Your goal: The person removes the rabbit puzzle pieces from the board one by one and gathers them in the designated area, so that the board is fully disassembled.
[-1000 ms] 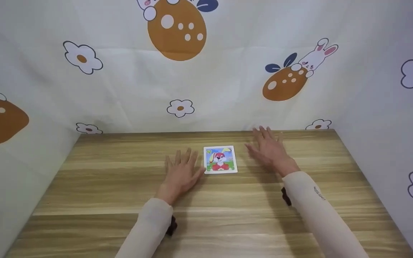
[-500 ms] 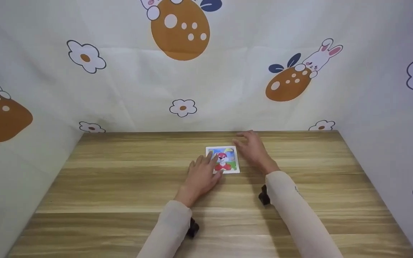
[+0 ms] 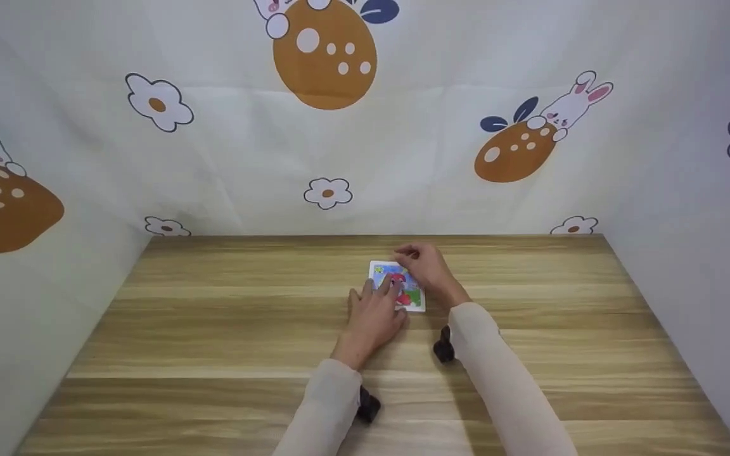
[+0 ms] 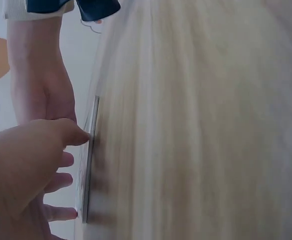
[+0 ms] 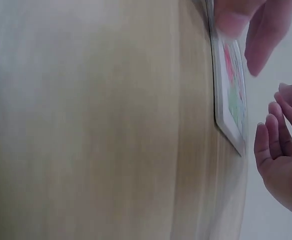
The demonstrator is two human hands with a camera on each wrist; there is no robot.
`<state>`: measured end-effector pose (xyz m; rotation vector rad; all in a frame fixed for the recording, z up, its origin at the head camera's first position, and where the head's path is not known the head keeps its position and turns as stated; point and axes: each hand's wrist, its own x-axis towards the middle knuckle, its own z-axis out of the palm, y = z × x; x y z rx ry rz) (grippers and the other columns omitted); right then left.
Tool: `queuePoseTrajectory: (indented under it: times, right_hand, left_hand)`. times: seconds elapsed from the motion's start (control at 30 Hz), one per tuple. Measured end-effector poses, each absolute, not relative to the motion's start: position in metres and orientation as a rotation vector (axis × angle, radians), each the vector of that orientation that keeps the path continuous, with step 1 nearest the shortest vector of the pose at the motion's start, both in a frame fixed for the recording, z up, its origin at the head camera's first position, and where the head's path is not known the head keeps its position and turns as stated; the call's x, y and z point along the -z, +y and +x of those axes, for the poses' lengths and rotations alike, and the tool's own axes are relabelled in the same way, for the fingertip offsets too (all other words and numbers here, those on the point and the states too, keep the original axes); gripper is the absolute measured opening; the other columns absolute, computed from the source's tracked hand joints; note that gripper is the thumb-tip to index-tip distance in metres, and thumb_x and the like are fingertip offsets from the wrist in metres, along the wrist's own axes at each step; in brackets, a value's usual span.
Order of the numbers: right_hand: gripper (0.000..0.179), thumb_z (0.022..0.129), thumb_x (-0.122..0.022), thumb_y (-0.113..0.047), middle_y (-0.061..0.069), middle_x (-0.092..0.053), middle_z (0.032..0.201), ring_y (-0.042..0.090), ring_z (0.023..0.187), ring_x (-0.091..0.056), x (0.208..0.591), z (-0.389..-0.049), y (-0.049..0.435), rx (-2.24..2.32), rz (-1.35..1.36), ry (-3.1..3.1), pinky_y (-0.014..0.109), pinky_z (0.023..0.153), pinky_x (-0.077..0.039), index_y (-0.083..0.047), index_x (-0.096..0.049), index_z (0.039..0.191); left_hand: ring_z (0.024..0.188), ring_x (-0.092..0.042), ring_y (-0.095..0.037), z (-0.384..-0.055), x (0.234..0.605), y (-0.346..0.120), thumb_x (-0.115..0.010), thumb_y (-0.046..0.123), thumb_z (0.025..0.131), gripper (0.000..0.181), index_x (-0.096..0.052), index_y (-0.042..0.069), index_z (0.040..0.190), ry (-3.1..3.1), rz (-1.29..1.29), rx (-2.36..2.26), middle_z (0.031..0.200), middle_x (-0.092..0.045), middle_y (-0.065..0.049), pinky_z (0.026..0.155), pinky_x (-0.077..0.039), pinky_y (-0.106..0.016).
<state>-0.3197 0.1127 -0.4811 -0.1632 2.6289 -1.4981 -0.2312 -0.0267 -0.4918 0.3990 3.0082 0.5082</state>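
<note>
A flat, square picture board [image 3: 414,299] with a white border lies on the wooden table and shows a red and white cartoon rabbit. My left hand [image 3: 374,320] reaches over its left side, fingers spread and covering part of the rabbit. In the left wrist view the left thumb [image 4: 76,133] is right at the board's thin edge. My right hand [image 3: 427,266] is at the upper right corner with bent fingers. From the right wrist view, its thumb [image 5: 231,22] overlaps the board's face, and the fingers stand apart from the thumb.
The wooden table [image 3: 213,342] reaches to a pale curtain [image 3: 244,145] printed with rabbits and flowers, which encloses the back and both sides. Small black devices, one on the left wrist [image 3: 368,405] and one on the right wrist [image 3: 444,345], sit below the sleeves.
Both hands have moved inward: the left slid right from beside the board onto its picture, and the right came left to the upper right corner, its spread fingers now bent.
</note>
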Motion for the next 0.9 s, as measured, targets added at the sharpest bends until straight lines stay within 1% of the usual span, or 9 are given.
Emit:
queuePoseTrajectory:
  times: [0.13,0.27,0.33,0.43,0.57,0.7,0.9]
  right_hand:
    - [0.024,0.099,-0.063,-0.019,0.01,-0.071,0.112,0.019,0.1,-0.061,0.482,-0.3207,0.106,1.475,-0.151,2.587,0.032,0.089,-0.051,-0.007,-0.073,0.117]
    - [0.021,0.099,-0.064,-0.019,0.009,-0.072,0.115,0.02,0.103,-0.062,0.4852,-0.3217,0.1031,1.475,-0.101,2.543,0.036,0.096,-0.051,-0.01,-0.074,0.115]
    - [0.02,0.099,-0.064,-0.019,0.008,-0.072,0.116,0.02,0.103,-0.063,0.4866,-0.3224,0.1024,1.465,-0.1,2.533,0.037,0.097,-0.051,-0.011,-0.074,0.114]
    - [0.02,0.099,-0.064,-0.018,0.008,-0.072,0.116,0.018,0.102,-0.063,0.4875,-0.3231,0.1028,1.442,-0.134,2.528,0.035,0.096,-0.052,-0.01,-0.074,0.113]
    - [0.02,0.099,-0.063,-0.015,0.01,-0.073,0.113,0.016,0.096,-0.064,0.4863,-0.3236,0.1049,1.432,-0.183,2.496,0.031,0.089,-0.054,-0.007,-0.074,0.113]
    - [0.02,0.099,-0.062,-0.013,0.011,-0.073,0.113,0.016,0.095,-0.066,0.4847,-0.3239,0.107,1.418,-0.211,2.45,0.028,0.086,-0.055,-0.006,-0.073,0.114]
    - [0.018,0.098,-0.063,-0.013,0.008,-0.072,0.111,0.016,0.095,-0.066,0.4832,-0.3248,0.1065,1.426,-0.177,2.412,0.026,0.083,-0.053,-0.009,-0.074,0.111]
  left_hand:
    - [0.149,-0.031,-0.043,-0.2304,0.4929,-0.0241,-0.056,0.036,0.1,0.056,-0.046,0.016,0.151,3.018,0.389,-0.463,0.161,-0.039,-0.006,0.112,-0.026,-0.074]
    - [0.148,-0.031,-0.042,-0.2282,0.4932,-0.0223,-0.055,0.039,0.1,0.056,-0.046,0.016,0.151,3.025,0.384,-0.405,0.162,-0.038,-0.006,0.113,-0.027,-0.072]
    - [0.147,-0.032,-0.042,-0.2276,0.4933,-0.0214,-0.055,0.039,0.1,0.056,-0.046,0.015,0.15,3.03,0.384,-0.388,0.162,-0.037,-0.007,0.112,-0.029,-0.07]
    - [0.147,-0.032,-0.042,-0.2273,0.4936,-0.0203,-0.054,0.039,0.101,0.056,-0.046,0.015,0.15,3.027,0.383,-0.396,0.162,-0.036,-0.007,0.113,-0.028,-0.07]
    - [0.148,-0.03,-0.043,-0.2274,0.4938,-0.02,-0.053,0.038,0.101,0.056,-0.044,0.014,0.151,3.021,0.39,-0.42,0.163,-0.035,-0.008,0.114,-0.028,-0.07]
    - [0.148,-0.03,-0.042,-0.2266,0.4924,-0.0201,-0.052,0.04,0.102,0.056,-0.043,0.014,0.151,3.008,0.393,-0.413,0.164,-0.034,-0.006,0.114,-0.029,-0.068]
    - [0.15,-0.028,-0.04,-0.2272,0.4895,-0.0178,-0.053,0.041,0.102,0.059,-0.042,0.012,0.152,2.984,0.335,-0.431,0.165,-0.032,-0.006,0.116,-0.027,-0.067]
